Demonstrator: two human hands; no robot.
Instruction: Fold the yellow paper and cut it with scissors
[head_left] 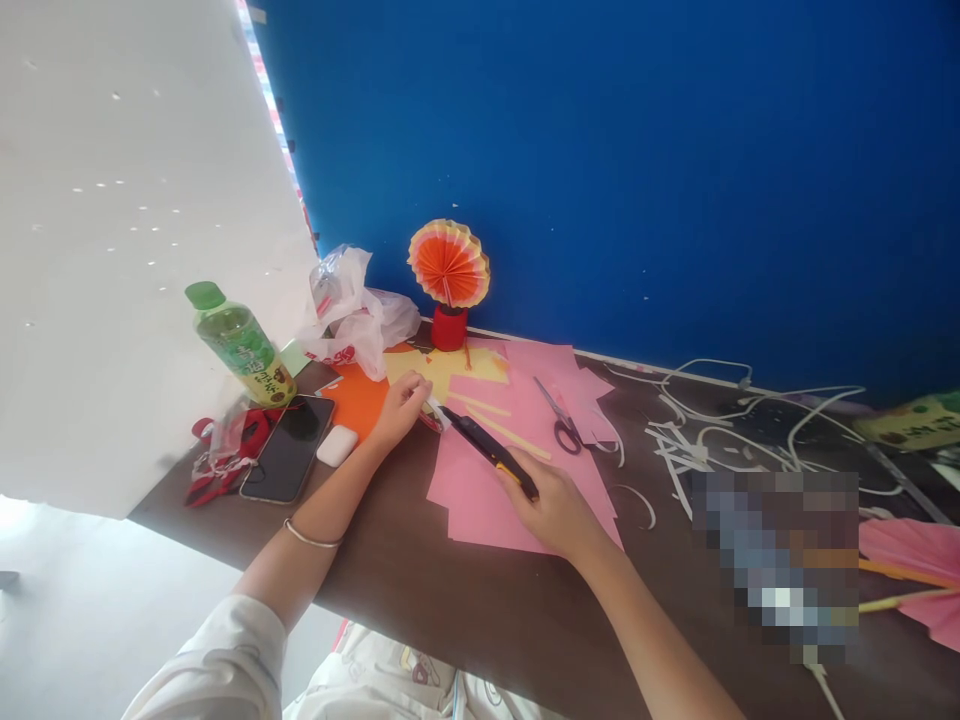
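My right hand is wrapped round a black utility knife with yellow on its handle. The knife slants up and left over the pink paper sheets, its pale tip close to my left hand. The fingers of my left hand are pinched together, and what lies between them is too small to make out. Just below those fingers, partly hidden, is a small round thing with a pale rim. Dark-handled scissors and cut yellow strips lie on the pink sheets.
A folded paper fan stands in a red base near the blue wall. To the left are a green-capped bottle, a phone, a white earbud case and a plastic bag. White cables tangle at right.
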